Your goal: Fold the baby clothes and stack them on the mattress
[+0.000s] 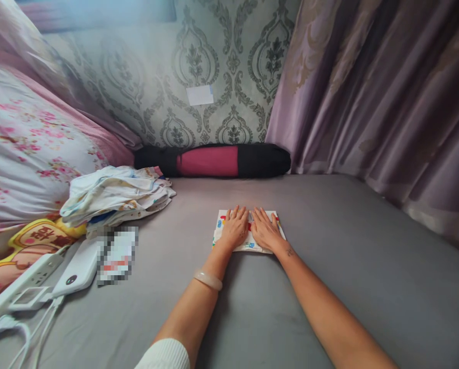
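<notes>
A folded white cloth (243, 246) with a colourful print lies flat on the grey bed sheet (310, 307). My left hand (235, 225) rests palm down on its left half, fingers stretched forward. On the right half lies my right hand (267, 228), also flat with its fingers apart. The two hands are close together, and between them a strip of the print shows. Much of the cloth is hidden under my palms. A pale bangle (208, 280) circles my left wrist.
At left sit a pile of light clothes (116, 192), a white power bank (79, 266), a power strip (33, 274) with cables, a blurred packet (119, 255) and a yellow cushion (41, 236). A black and red bolster (210, 161) lies along the wall. Purple curtains (368, 102) hang at right.
</notes>
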A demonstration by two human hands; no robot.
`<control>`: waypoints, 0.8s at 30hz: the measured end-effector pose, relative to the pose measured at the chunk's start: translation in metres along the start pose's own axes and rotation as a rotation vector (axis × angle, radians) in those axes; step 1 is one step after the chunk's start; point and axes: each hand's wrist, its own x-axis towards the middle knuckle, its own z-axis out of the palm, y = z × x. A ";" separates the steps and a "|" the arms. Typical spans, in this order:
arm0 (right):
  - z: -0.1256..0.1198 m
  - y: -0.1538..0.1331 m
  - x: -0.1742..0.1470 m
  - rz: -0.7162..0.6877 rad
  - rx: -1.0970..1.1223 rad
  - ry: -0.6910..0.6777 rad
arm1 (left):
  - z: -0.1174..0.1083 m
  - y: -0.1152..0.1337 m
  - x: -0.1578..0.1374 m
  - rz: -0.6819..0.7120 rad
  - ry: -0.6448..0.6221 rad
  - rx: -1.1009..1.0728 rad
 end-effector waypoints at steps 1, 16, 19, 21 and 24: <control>0.000 0.000 0.000 0.000 0.002 -0.005 | 0.001 -0.001 0.000 0.014 -0.016 -0.006; 0.002 0.003 -0.001 0.013 0.038 0.008 | -0.008 0.000 0.000 -0.046 -0.073 -0.033; 0.003 0.006 -0.002 0.046 0.020 0.054 | -0.012 -0.001 -0.003 -0.094 -0.033 -0.014; 0.004 0.008 -0.002 0.067 0.013 0.059 | -0.012 -0.002 -0.005 -0.126 -0.038 -0.011; 0.007 0.009 -0.002 0.083 0.009 0.028 | -0.010 -0.003 -0.006 -0.145 -0.067 -0.014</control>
